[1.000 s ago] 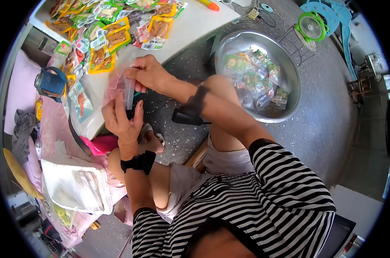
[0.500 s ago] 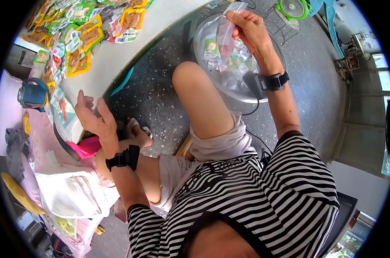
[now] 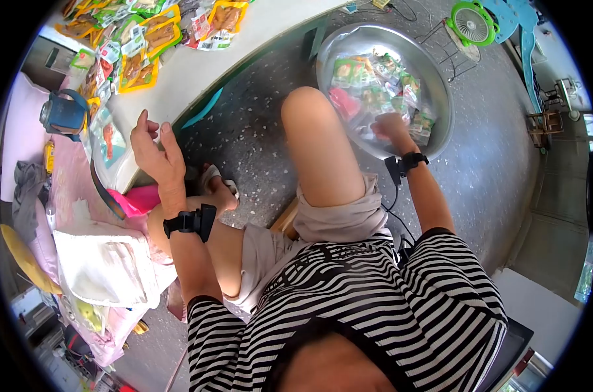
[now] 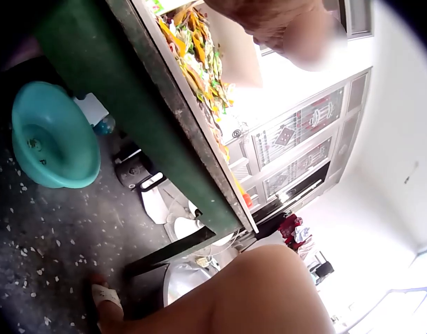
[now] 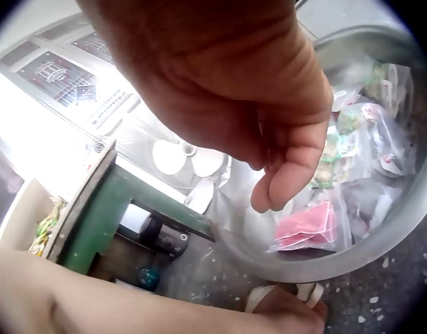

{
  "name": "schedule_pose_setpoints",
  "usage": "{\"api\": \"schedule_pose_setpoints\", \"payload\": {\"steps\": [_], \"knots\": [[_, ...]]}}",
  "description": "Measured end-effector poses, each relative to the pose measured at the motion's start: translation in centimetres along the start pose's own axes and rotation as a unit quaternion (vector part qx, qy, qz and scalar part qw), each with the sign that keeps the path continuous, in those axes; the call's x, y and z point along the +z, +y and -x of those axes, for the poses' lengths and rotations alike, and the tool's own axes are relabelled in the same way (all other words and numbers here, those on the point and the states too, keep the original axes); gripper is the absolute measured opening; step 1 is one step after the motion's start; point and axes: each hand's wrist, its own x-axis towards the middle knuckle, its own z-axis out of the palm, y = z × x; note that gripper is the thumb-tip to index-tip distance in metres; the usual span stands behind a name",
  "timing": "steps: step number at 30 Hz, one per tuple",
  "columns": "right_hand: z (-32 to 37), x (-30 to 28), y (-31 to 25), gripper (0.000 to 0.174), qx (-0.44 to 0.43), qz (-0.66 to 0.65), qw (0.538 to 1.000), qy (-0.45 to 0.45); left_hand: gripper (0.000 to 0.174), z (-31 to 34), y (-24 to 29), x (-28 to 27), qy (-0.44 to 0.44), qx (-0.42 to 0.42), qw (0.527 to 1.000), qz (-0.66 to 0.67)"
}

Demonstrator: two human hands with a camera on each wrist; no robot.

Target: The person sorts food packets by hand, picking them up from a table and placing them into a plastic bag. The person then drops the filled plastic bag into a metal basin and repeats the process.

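My right hand (image 3: 392, 129) is over the near side of a wide metal basin (image 3: 447, 121), its fingers loosely bent and nothing between them. Just past the fingertips, a clear plastic bag with a flat pink item (image 5: 307, 226) lies in the basin, also seen in the head view as a pink patch (image 3: 344, 102). Around it are several small clear packets (image 5: 331, 160) with green and white print. My left hand (image 3: 158, 151) hangs in the air by the table's front corner, holding nothing, fingers relaxed and thumb apart.
On the white table (image 3: 198, 75) lies a heap of yellow- and green-edged food packets (image 3: 139, 68). A blue flask-like container (image 3: 64, 114) stands left of it, near a white lined box (image 3: 103, 268). A green fan (image 3: 473, 31) is beyond the basin. A teal tub (image 4: 57, 136) is under the table.
My right hand carried the clear bag from the table side to the basin and let go of it; the pink item now lies inside. My left hand released the bag and drew slightly back.
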Motion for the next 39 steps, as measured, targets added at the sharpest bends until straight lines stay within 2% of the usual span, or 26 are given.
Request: {"api": "schedule_pose_setpoints", "payload": {"steps": [2,5,9,12,14,16,19,20,21,22,24,26,28,29,32,36,39], "knots": [[2.9,1.1,-3.9,0.025,-0.085,-0.026,0.995,-0.054,0.035,-0.2,-0.1,0.0,-0.001,0.019,1.0,-0.012],[8.9,3.4,-13.0,0.027,-0.186,-0.042,0.972,-0.136,0.028,-0.8,0.6,-0.6,0.018,0.013,1.0,0.002],[19.0,6.5,-23.8,0.028,-0.304,-0.131,0.905,-0.268,0.024,-2.1,1.5,-3.2,0.043,0.03,0.999,-0.005],[25.5,9.0,-27.5,0.032,-0.398,-0.138,0.839,-0.343,0.022,-2.0,1.5,-6.1,0.07,0.02,0.997,-0.03],[27.5,10.9,-28.6,0.038,-0.434,-0.13,0.786,-0.421,0.02,-0.9,1.2,-8.7,0.072,-0.044,0.995,-0.048],[28.5,13.7,-30.0,0.04,-0.473,-0.119,0.748,-0.45,0.018,1.0,-0.4,-11.5,0.096,-0.076,0.986,-0.111],[29.2,18.1,-32.9,0.038,-0.496,-0.075,0.746,-0.437,0.019,4.9,-3.1,-16.9,0.147,-0.141,0.952,-0.226],[29.4,19.5,-33.9,0.035,-0.463,-0.07,0.762,-0.448,0.021,6.1,-3.8,-19.2,0.133,-0.146,0.922,-0.333],[28.7,21.3,-34.8,0.032,-0.47,-0.061,0.747,-0.467,0.026,7.0,-4.0,-21.2,0.133,-0.154,0.889,-0.41],[27.8,23.2,-35.4,0.03,-0.478,-0.053,0.732,-0.483,0.032,8.3,-4.8,-23.0,0.125,-0.19,0.85,-0.475],[26.0,27.0,-35.3,0.027,-0.466,-0.044,0.734,-0.493,0.035,10.5,-6.1,-26.1,0.078,-0.261,0.761,-0.588],[24.4,29.9,-34.2,0.024,-0.434,-0.008,0.752,-0.496,0.025,12.8,-7.1,-28.3,0.023,-0.344,0.757,-0.555],[22.2,32.1,-32.6,0.023,-0.386,0.016,0.772,-0.506,0.015,13.9,-7.9,-29.5,0.022,-0.39,0.798,-0.46],[21.3,33.0,-31.7,0.023,-0.363,0.016,0.773,-0.52,0.011,14.1,-8.2,-29.8,0.022,-0.41,0.815,-0.41],[19.5,34.9,-29.3,0.022,-0.323,0.027,0.782,-0.532,0.008,13.0,-7.6,-29.3,0.042,-0.424,0.81,-0.404],[17.3,36.3,-26.5,0.021,-0.281,0.05,0.793,-0.539,0.009,12.4,-7.6,-28.7,0.077,-0.389,0.813,-0.427],[16.4,36.6,-25.4,0.02,-0.259,0.076,0.796,-0.541,0.011,11.6,-7.7,-28.4,0.109,-0.323,0.825,-0.451]]}}
